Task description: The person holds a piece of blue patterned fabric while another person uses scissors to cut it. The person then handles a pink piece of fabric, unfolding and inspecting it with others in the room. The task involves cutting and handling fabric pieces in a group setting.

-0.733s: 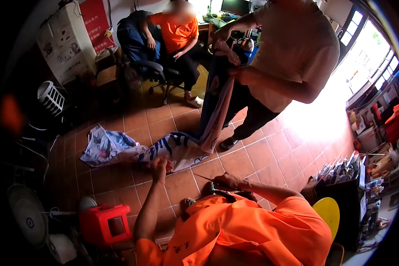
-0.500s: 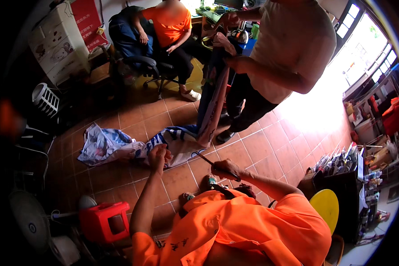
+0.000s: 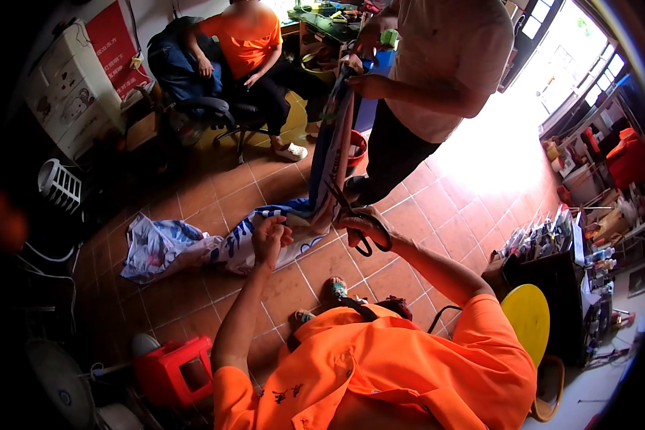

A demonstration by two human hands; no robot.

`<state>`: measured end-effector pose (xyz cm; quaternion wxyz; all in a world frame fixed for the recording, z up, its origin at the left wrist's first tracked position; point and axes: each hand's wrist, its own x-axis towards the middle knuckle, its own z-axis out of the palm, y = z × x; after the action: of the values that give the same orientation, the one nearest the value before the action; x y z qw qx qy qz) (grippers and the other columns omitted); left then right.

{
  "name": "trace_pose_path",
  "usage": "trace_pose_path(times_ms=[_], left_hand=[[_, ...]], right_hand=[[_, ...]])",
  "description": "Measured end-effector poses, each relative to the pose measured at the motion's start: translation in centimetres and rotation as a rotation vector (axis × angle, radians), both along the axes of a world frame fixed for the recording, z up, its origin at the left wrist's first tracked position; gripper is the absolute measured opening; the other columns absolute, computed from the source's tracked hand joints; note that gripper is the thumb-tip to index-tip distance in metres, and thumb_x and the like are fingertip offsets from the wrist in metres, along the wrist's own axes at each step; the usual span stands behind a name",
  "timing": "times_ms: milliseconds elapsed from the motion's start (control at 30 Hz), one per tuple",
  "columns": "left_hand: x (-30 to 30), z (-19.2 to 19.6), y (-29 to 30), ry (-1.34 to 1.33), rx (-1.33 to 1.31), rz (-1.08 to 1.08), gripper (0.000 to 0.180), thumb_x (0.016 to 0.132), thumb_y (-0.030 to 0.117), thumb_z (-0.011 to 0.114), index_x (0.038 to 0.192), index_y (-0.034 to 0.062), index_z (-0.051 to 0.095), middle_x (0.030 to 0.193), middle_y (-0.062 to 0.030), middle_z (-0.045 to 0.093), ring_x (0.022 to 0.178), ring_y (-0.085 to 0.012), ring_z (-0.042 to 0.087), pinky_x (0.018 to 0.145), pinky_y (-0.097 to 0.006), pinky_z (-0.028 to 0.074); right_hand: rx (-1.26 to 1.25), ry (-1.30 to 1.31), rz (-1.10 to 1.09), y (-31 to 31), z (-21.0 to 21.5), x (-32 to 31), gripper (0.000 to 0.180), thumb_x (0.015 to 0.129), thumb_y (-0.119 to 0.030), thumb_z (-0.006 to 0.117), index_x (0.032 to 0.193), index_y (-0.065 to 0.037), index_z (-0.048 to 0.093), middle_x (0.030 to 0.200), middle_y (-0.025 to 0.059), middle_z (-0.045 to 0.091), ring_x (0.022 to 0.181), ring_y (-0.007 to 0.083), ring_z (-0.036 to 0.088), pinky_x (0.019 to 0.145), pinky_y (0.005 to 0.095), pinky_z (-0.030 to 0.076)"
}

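Note:
My right hand (image 3: 371, 223) is closed around a pair of scissors (image 3: 338, 195), its dark blades pointing up and away and its looped handles showing below the fingers. My left hand (image 3: 271, 238) is closed in a pinch over the middle of a long printed cloth (image 3: 166, 247); whatever lies between its fingertips is too small to make out. The cloth, white with blue and pinkish parts, trails along the tiled floor from the left. It then rises to the hands of a standing person (image 3: 369, 86) in a pale shirt, who holds its upper end.
A second person in an orange shirt (image 3: 249, 43) sits on an office chair at the back left. A red plastic stool (image 3: 168, 373) stands near my left, a yellow round seat (image 3: 527, 322) near my right. Cluttered shelving (image 3: 595, 236) lines the right side; a red bucket (image 3: 357, 150) stands behind the cloth.
My right hand has raised the scissors, turning the blades upward toward the hanging cloth. My left hand has shifted slightly right. The head view has turned a little to the right.

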<state>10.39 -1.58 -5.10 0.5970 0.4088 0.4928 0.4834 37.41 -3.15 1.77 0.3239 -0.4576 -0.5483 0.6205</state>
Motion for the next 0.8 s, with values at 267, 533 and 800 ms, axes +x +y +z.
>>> trace_pose_path(times_ms=[267, 533, 800], left_hand=[[0.4, 0.3, 0.3, 0.045, -0.005, -0.023, 0.017, 0.085, 0.007, 0.050, 0.098, 0.0038, 0.059, 0.075, -0.0059, 0.064, 0.055, -0.0114, 0.060, 0.046, -0.020, 0.042], [2.1, 1.4, 2.5, 0.059, 0.003, -0.070, 0.017, 0.085, 0.009, 0.050, 0.098, 0.0035, 0.059, 0.075, -0.0067, 0.064, 0.055, -0.0110, 0.060, 0.047, -0.020, 0.043], [5.1, 3.7, 6.0, 0.096, 0.030, -0.151, 0.021, 0.085, 0.011, 0.052, 0.104, 0.0039, 0.059, 0.081, -0.0086, 0.064, 0.060, -0.0132, 0.060, 0.049, -0.022, 0.045]], right_hand=[[-0.019, -0.072, 0.006, -0.6, -0.1, 0.6, 0.028, 0.084, -0.024, 0.057, 0.076, 0.003, 0.059, 0.057, 0.0105, 0.060, 0.050, 0.0173, 0.060, 0.047, 0.0267, 0.048], [-0.051, -0.070, 0.004, 1.0, 0.0, 2.3, 0.024, 0.086, -0.022, 0.055, 0.081, 0.001, 0.060, 0.056, 0.0077, 0.059, 0.051, 0.0147, 0.060, 0.048, 0.0252, 0.047], [-0.266, 0.189, 0.028, 3.1, -1.2, 4.0, 0.031, 0.092, -0.023, 0.047, 0.090, 0.004, 0.059, 0.063, 0.0136, 0.062, 0.056, 0.0205, 0.063, 0.054, 0.0288, 0.052]])
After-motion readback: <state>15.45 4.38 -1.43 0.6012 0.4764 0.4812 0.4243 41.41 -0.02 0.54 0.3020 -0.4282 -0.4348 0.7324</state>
